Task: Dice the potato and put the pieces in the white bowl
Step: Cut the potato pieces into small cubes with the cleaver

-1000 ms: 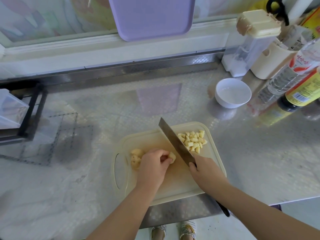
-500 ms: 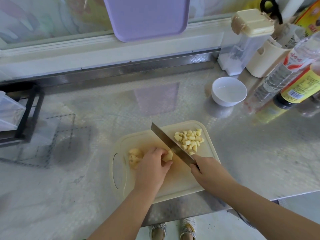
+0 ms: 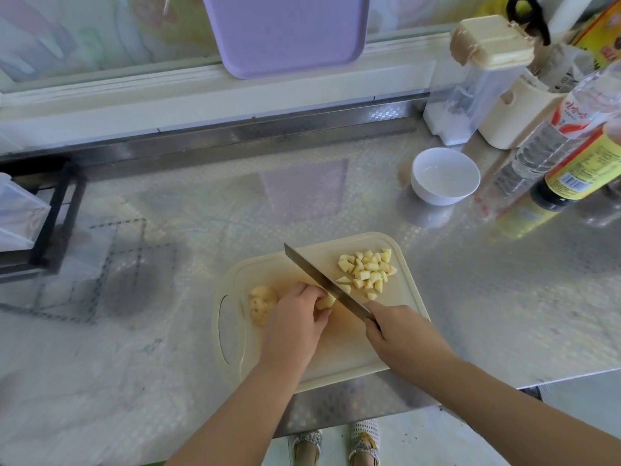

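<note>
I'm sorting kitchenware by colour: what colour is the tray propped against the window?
The tray is plain pale lilac; it shows best in the head view.

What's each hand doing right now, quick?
Left hand: closed, holding a potato piece on the cutting board.
Right hand: closed round the knife handle.

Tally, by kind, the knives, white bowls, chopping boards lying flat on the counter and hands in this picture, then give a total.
Knives: 1, the knife, gripped by the right hand
White bowls: 1, the white bowl
Flat chopping boards: 1, the chopping board
Hands: 2, the other being the left hand, holding a potato piece
Total: 5
</note>
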Action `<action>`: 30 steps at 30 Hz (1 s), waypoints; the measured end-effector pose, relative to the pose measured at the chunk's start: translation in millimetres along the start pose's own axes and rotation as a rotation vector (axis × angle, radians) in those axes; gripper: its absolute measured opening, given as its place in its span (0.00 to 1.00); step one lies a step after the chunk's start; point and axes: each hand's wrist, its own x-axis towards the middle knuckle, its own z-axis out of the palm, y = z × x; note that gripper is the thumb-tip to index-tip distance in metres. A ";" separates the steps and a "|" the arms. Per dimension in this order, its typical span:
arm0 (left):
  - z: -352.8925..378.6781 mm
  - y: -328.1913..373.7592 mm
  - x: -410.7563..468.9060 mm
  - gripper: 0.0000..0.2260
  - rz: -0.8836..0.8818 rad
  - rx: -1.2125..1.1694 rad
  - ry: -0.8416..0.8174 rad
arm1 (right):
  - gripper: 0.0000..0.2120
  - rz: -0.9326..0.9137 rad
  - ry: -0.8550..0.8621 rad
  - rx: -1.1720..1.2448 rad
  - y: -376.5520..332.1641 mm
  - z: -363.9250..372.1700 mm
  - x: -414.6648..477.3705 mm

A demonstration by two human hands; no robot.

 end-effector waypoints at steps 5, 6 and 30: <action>-1.4 -0.5 0.5 0.08 0.046 0.041 -0.013 | 0.10 -0.024 -0.015 -0.055 1.3 -7.3 -0.7; -1.4 -0.8 0.6 0.08 0.049 0.045 -0.016 | 0.09 -0.029 -0.022 -0.063 1.0 -8.4 -0.6; 1.4 -6.5 -3.7 0.07 0.026 0.038 -0.016 | 0.09 0.068 -0.030 -0.018 -2.3 4.9 20.5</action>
